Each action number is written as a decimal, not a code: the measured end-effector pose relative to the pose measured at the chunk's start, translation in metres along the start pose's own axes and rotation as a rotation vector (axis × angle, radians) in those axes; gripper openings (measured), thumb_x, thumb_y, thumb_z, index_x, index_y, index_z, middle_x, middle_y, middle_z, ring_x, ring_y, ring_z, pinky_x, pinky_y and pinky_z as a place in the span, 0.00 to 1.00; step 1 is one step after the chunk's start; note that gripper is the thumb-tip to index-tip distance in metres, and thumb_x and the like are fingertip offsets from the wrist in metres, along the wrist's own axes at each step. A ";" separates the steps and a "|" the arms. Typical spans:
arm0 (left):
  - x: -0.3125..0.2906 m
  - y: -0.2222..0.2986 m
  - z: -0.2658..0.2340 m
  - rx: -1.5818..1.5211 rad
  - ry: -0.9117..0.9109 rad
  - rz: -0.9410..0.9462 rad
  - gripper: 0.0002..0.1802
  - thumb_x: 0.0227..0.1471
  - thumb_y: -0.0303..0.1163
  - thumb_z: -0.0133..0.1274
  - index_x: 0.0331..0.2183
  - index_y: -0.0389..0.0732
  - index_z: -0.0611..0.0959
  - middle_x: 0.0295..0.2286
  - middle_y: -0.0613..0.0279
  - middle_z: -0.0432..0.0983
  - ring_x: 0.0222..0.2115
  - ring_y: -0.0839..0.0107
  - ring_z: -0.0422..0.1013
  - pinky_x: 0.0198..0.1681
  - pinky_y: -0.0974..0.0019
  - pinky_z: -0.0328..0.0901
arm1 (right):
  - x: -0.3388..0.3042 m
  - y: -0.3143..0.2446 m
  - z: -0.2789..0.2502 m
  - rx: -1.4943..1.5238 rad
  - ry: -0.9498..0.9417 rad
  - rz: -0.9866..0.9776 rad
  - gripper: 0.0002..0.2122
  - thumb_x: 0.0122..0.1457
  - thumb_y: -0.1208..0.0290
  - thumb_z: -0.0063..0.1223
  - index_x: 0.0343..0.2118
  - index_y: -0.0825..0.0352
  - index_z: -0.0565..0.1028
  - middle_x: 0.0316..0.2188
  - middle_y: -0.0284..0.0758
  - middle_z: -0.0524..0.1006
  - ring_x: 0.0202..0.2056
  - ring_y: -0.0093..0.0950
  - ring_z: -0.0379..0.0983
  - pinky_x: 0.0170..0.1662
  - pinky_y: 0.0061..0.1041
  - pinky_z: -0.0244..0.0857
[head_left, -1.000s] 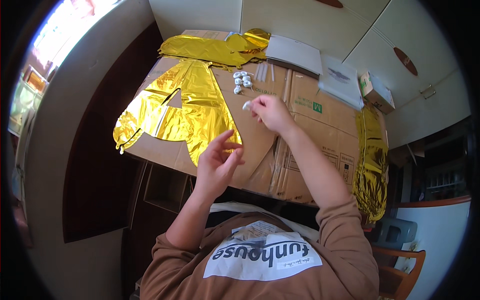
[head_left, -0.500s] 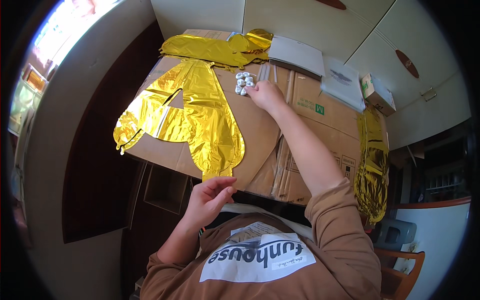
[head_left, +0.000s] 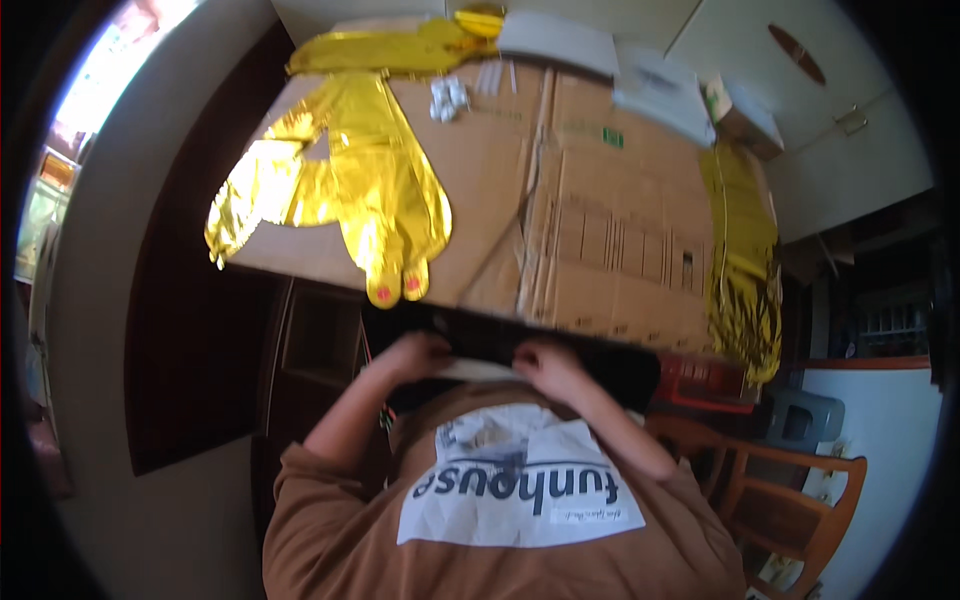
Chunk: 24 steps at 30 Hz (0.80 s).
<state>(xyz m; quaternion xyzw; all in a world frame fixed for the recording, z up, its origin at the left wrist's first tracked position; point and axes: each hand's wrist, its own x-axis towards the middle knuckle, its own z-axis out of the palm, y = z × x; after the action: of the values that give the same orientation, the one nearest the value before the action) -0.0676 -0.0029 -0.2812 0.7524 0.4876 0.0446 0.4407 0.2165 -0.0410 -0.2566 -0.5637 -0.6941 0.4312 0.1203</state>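
My left hand (head_left: 420, 356) and my right hand (head_left: 547, 368) are low in front of my body, below the near edge of the cardboard. Both look curled closed and are blurred; what they hold, if anything, is hidden. Behind them a strip of white cloth (head_left: 487, 371) shows at my waist. On the cardboard (head_left: 480, 200) lies a flat gold foil balloon (head_left: 395, 190) shaped like a letter A. Its two rounded tabs, each with a red spot, reach over the near edge. Several small white rolls (head_left: 447, 98) sit grouped beyond it, apart from both hands.
More gold foil (head_left: 385, 45) lies along the far left edge, and another gold foil piece (head_left: 742, 265) hangs at the right. A white box (head_left: 560, 42), clear plastic sleeve (head_left: 662, 95) and small carton (head_left: 745, 118) stand at the back. Wooden chair (head_left: 790, 490) at lower right.
My right hand has left the white rolls and come back toward my body. My left hand has moved off the balloon's near end, which now shows its red-spotted tabs. The view has shifted.
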 end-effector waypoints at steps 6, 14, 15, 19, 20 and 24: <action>0.005 -0.011 0.011 -0.098 -0.053 -0.059 0.09 0.45 0.33 0.58 0.28 0.39 0.85 0.26 0.55 0.80 0.28 0.68 0.76 0.36 0.66 0.69 | 0.019 0.067 0.054 0.344 -0.197 0.044 0.13 0.52 0.64 0.58 0.36 0.67 0.78 0.32 0.39 0.79 0.34 0.28 0.76 0.38 0.27 0.69; -0.010 0.004 0.003 -0.107 0.084 -0.101 0.10 0.43 0.32 0.58 0.29 0.37 0.84 0.25 0.52 0.79 0.27 0.64 0.76 0.33 0.65 0.68 | 0.040 0.040 0.068 0.397 -0.143 -0.057 0.11 0.53 0.66 0.58 0.35 0.69 0.78 0.30 0.36 0.79 0.33 0.23 0.74 0.39 0.23 0.68; -0.011 0.007 0.002 -0.118 0.122 -0.080 0.10 0.43 0.32 0.58 0.29 0.36 0.84 0.25 0.51 0.79 0.27 0.63 0.76 0.33 0.65 0.68 | 0.043 0.033 0.069 0.389 -0.126 -0.080 0.11 0.52 0.66 0.58 0.34 0.68 0.79 0.30 0.37 0.79 0.33 0.26 0.75 0.38 0.24 0.68; -0.014 0.025 -0.005 -0.155 0.254 -0.035 0.10 0.44 0.30 0.58 0.30 0.35 0.84 0.26 0.53 0.78 0.26 0.65 0.75 0.32 0.65 0.68 | 0.048 0.007 0.065 0.278 -0.071 -0.300 0.08 0.51 0.67 0.57 0.31 0.67 0.79 0.29 0.39 0.79 0.32 0.31 0.76 0.36 0.27 0.68; -0.018 0.033 -0.009 -0.162 0.286 -0.038 0.10 0.44 0.29 0.59 0.31 0.35 0.84 0.26 0.54 0.78 0.26 0.66 0.74 0.32 0.66 0.68 | 0.045 -0.002 0.059 0.300 -0.025 -0.296 0.08 0.51 0.68 0.57 0.30 0.67 0.79 0.28 0.40 0.78 0.31 0.32 0.76 0.35 0.28 0.68; -0.036 0.078 -0.029 -0.011 0.285 0.199 0.10 0.42 0.28 0.60 0.31 0.36 0.84 0.25 0.55 0.76 0.27 0.62 0.73 0.31 0.65 0.67 | 0.013 -0.053 0.017 0.284 0.086 -0.342 0.06 0.50 0.71 0.56 0.27 0.68 0.78 0.24 0.41 0.76 0.27 0.36 0.74 0.32 0.29 0.67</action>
<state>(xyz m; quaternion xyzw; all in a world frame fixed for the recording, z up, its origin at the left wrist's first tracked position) -0.0462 -0.0229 -0.1953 0.7805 0.4680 0.1970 0.3646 0.1651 -0.0371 -0.2323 -0.4331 -0.7062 0.4735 0.2992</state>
